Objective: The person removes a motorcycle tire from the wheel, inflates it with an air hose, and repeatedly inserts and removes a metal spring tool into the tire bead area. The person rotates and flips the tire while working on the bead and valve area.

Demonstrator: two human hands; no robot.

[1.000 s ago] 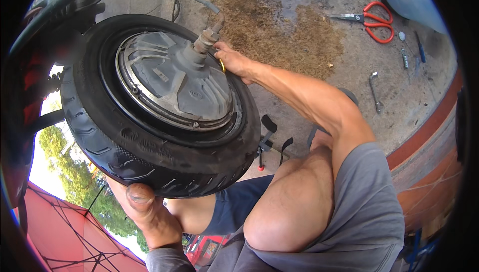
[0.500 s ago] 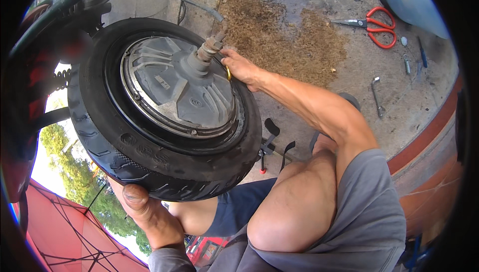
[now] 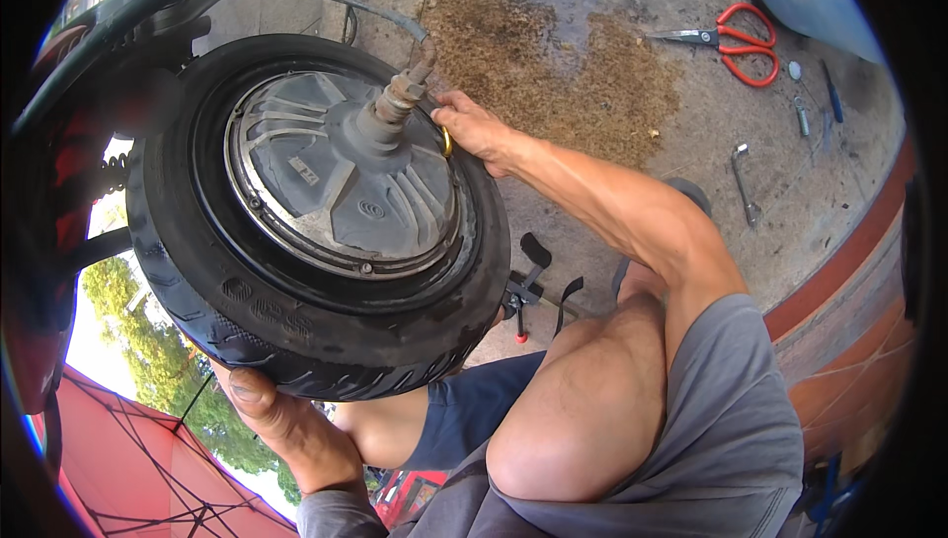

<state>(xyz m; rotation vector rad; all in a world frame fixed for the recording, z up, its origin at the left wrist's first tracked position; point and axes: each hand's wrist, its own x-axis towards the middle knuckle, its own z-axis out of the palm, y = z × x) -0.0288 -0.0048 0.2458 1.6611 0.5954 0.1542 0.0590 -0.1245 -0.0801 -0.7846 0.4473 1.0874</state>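
Observation:
A hub-motor wheel with a black tyre leans in front of me. Its grey motor cover faces up, and a rusty threaded axle with nuts stands out of the middle. My left hand grips the tyre's lower left tread, thumb on the outside and the other fingers hidden behind it. On the far right rim lies my right hand, fingers curled over the tyre and partly out of sight. A gold-coloured curved band shows by those fingers. From the axle tip a grey cable runs up left.
Dark vehicle framework borders the wheel at left. Red-handled scissors, a spring, a wrench and a thin blue tool lie on the concrete. Brown stained grit covers ground beyond. A black stand-like part sits near my foot.
The wheel has shifted slightly left and turned a little, with both my hands still on it. The ground things appear slightly displaced in view.

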